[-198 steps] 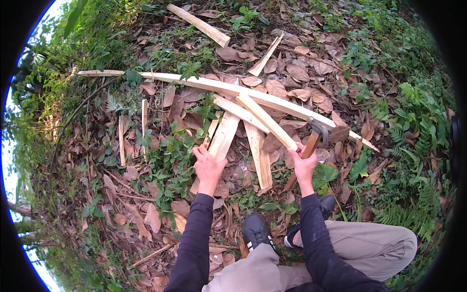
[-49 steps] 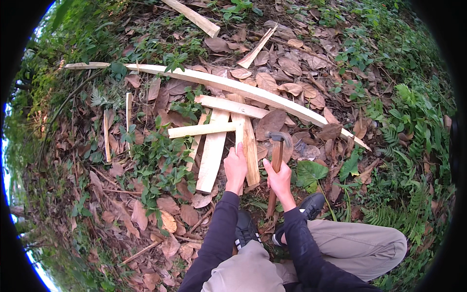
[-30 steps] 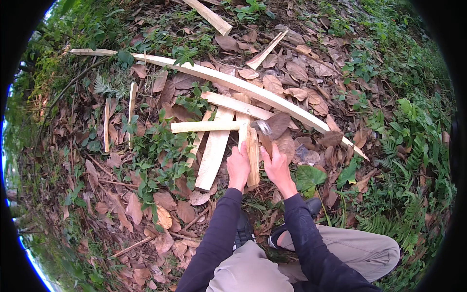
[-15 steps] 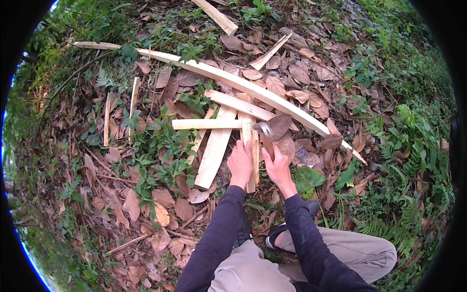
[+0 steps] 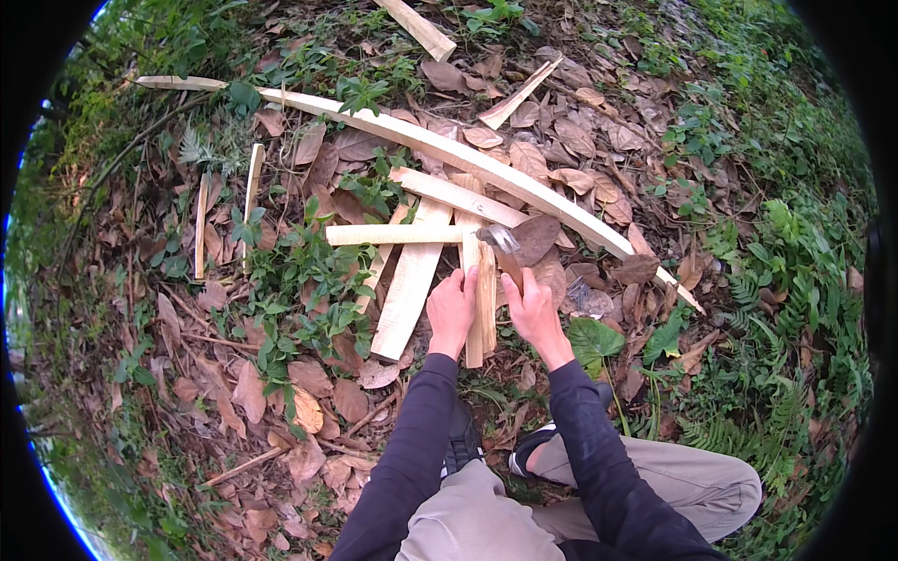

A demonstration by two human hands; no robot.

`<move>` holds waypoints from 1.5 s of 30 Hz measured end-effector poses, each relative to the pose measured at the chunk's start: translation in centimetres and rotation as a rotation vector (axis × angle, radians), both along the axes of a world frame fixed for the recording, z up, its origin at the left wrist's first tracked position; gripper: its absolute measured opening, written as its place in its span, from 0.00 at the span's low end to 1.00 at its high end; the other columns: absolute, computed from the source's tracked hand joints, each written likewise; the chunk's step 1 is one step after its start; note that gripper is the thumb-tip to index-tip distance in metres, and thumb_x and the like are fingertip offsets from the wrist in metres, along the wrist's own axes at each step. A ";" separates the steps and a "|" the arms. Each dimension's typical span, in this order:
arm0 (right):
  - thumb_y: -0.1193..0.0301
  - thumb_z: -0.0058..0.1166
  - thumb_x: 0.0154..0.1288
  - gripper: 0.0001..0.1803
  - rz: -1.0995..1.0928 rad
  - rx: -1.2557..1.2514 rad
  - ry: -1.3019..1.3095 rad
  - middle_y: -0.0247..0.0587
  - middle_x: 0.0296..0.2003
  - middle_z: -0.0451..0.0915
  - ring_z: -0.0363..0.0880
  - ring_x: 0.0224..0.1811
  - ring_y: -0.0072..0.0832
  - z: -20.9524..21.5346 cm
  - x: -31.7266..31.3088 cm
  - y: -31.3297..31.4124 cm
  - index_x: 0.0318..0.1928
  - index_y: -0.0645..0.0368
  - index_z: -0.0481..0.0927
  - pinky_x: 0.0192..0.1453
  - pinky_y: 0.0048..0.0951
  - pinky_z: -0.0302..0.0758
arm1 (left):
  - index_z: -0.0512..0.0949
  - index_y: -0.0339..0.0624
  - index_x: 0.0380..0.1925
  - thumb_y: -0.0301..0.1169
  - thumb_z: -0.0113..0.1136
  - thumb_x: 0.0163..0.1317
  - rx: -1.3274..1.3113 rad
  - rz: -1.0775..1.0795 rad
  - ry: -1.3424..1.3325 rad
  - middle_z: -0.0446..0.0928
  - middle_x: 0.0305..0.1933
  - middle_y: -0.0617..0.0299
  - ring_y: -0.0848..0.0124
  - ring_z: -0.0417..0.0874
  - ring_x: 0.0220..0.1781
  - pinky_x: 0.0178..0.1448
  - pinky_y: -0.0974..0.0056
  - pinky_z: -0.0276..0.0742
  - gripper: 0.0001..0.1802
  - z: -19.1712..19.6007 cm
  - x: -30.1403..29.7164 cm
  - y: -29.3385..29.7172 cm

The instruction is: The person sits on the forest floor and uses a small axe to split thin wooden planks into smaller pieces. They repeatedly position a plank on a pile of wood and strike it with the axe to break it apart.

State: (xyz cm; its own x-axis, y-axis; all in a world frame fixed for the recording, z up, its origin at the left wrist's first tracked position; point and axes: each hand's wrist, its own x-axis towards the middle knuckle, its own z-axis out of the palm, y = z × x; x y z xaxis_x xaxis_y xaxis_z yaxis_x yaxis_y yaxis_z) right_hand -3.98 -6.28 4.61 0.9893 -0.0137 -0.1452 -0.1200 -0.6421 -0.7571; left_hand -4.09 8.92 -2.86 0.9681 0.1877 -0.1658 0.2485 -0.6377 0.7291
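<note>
My right hand (image 5: 535, 316) is closed around the brown handle of a claw hammer (image 5: 508, 260). Its metal head is over the right end of a short wooden crosspiece (image 5: 398, 235), beside the upright pieces. With curled fingers, my left hand (image 5: 451, 313) grips the left edge of a narrow wooden plank (image 5: 473, 323) just below that crosspiece. A second narrow piece of wood (image 5: 487, 299) stands close along the plank's right side. Underneath, a wider board (image 5: 409, 290) slants down to the left, and another slat (image 5: 458, 195) crosses behind. Any nail at the hammer head is too small to make out.
One long wooden strip (image 5: 421, 138) runs across the ground beyond the pile. Two thin sticks (image 5: 253, 192) stand at the left, and loose wood pieces (image 5: 522, 92) lie farther off. Dry leaves (image 5: 313, 409) and green plants (image 5: 304, 280) surround the wood.
The hammer head has shifted slightly left and its handle tilts more, toward the crosspiece's end. My left hand has moved a little left and lower on the plank.
</note>
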 end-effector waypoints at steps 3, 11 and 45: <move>0.61 0.53 0.78 0.19 0.018 0.001 -0.027 0.69 0.27 0.80 0.83 0.34 0.64 0.3 0.1 -0.2 0.43 0.68 0.72 0.33 0.53 0.75 | 0.79 0.40 0.31 0.51 0.53 0.76 -0.011 -0.008 0.016 0.81 0.26 0.45 0.44 0.84 0.33 0.38 0.44 0.77 0.25 0.1 0.1 0.1; 0.62 0.53 0.79 0.18 0.113 -0.087 -0.110 0.64 0.22 0.78 0.82 0.28 0.60 0.5 0.6 -0.1 0.44 0.68 0.73 0.29 0.50 0.73 | 0.79 0.40 0.30 0.52 0.53 0.76 -0.029 0.004 0.029 0.81 0.27 0.45 0.43 0.84 0.32 0.38 0.43 0.77 0.26 -0.1 0.0 0.1; 0.66 0.57 0.76 0.15 0.142 -0.132 -0.248 0.63 0.22 0.79 0.83 0.27 0.60 0.9 1.0 0.0 0.43 0.68 0.72 0.27 0.52 0.75 | 0.81 0.42 0.35 0.56 0.50 0.76 -0.080 -0.005 0.123 0.83 0.27 0.43 0.41 0.85 0.34 0.40 0.42 0.77 0.27 0.6 0.6 -0.1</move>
